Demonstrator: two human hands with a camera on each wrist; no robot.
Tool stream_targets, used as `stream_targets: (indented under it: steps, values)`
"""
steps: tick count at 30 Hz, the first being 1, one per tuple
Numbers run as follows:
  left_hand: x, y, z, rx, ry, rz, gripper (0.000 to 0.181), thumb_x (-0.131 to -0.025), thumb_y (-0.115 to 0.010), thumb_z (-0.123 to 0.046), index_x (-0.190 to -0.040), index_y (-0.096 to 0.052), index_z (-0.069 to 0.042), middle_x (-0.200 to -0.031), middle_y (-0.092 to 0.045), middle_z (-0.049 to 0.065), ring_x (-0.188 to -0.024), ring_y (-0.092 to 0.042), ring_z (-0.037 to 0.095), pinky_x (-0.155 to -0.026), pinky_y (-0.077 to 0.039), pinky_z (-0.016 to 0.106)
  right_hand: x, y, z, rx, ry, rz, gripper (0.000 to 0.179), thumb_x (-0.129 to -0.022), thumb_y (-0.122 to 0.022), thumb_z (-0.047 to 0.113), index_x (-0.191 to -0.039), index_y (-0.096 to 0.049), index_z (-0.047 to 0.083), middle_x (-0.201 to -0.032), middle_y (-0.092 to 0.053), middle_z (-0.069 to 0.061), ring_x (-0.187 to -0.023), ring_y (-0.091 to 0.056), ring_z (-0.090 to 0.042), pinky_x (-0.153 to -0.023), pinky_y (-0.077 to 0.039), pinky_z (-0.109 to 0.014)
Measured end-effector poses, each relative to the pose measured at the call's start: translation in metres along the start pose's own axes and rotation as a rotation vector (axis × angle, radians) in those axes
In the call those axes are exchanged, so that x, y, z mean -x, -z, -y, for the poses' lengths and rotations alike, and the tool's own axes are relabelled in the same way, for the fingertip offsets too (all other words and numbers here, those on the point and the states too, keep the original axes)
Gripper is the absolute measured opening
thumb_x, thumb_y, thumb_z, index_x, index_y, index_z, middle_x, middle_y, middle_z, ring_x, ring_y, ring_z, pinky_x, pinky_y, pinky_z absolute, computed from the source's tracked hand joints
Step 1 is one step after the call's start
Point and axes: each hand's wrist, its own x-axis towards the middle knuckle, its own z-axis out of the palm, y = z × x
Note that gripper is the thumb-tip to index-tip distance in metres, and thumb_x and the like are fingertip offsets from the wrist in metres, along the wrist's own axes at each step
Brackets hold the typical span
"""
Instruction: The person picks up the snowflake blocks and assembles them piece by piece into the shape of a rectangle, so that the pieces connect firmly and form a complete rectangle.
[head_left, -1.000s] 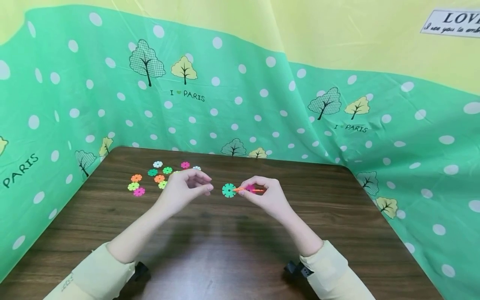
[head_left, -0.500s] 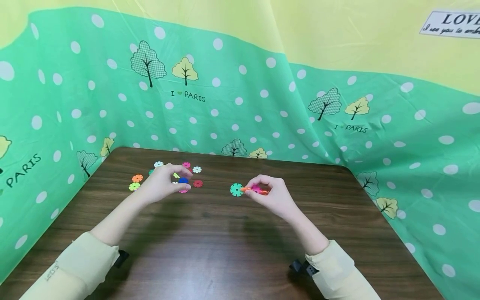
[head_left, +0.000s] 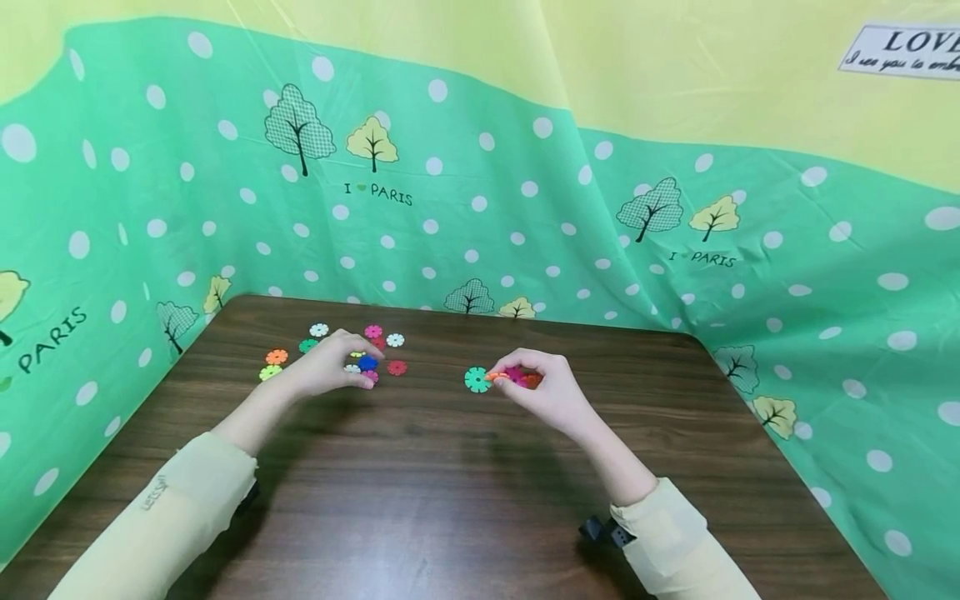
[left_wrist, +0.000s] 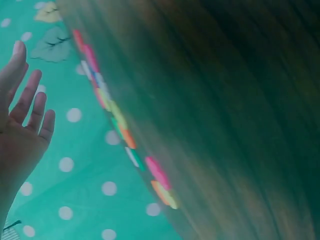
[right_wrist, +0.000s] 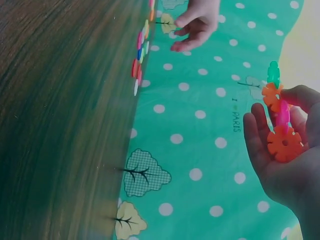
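My right hand [head_left: 546, 390] pinches a short chain of plastic snowflake discs between thumb and fingers. In the right wrist view the chain runs from a green disc [right_wrist: 273, 73] through an orange disc [right_wrist: 271, 96] and a pink disc [right_wrist: 283, 115] to another orange disc [right_wrist: 285, 145]. My left hand [head_left: 324, 368], fingers apart and lightly bent, hovers over the loose discs at the left of the table, with nothing in its grasp. Just by its fingertips are a blue disc [head_left: 367, 363] and a red disc [head_left: 397, 367]. The hand hides some discs behind it.
The loose discs lie flat on a dark wooden table [head_left: 435, 483], among them an orange disc [head_left: 277, 357], a white disc [head_left: 319, 330] and a pink disc [head_left: 372, 331]. A green printed curtain [head_left: 450, 183] encloses the table's back and sides.
My left hand has moved left, from near the chain to over the loose discs. My right hand has shifted slightly right with the chain, whose near end has turned a little.
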Motion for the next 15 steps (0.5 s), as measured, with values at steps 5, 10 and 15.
stream_targets:
  steps: [5, 10, 15]
  values:
    - [-0.006, -0.008, 0.016, -0.054, 0.019, 0.053, 0.044, -0.075, -0.081, -0.023, -0.114, -0.067, -0.010, -0.118, -0.063, 0.007, -0.112, -0.044, 0.028, -0.092, -0.042, 0.049, -0.001, -0.001, -0.003, -0.014, -0.004, 0.015, 0.009, -0.082, -0.070, 0.000, -0.090, -0.069, 0.003, -0.087, -0.068, -0.007, -0.069, -0.057, -0.012, -0.061, -0.052, -0.023]
    - [-0.010, -0.011, 0.028, -0.110, 0.007, 0.081, 0.043, -0.073, -0.082, -0.022, -0.112, -0.068, -0.010, -0.117, -0.063, 0.010, -0.110, -0.046, 0.031, -0.093, -0.041, 0.051, -0.002, -0.003, -0.004, 0.000, -0.010, 0.026, 0.010, -0.082, -0.070, 0.000, -0.090, -0.068, 0.004, -0.085, -0.068, -0.007, -0.066, -0.056, -0.012, -0.059, -0.051, -0.022]
    - [-0.014, -0.014, 0.036, -0.190, -0.020, 0.098, 0.038, -0.074, -0.080, -0.024, -0.109, -0.071, -0.013, -0.115, -0.062, 0.012, -0.109, -0.048, 0.034, -0.092, -0.038, 0.054, -0.004, -0.006, -0.005, 0.013, -0.018, 0.037, 0.009, -0.083, -0.069, 0.001, -0.091, -0.067, 0.005, -0.084, -0.068, -0.006, -0.065, -0.056, -0.014, -0.060, -0.052, -0.024]
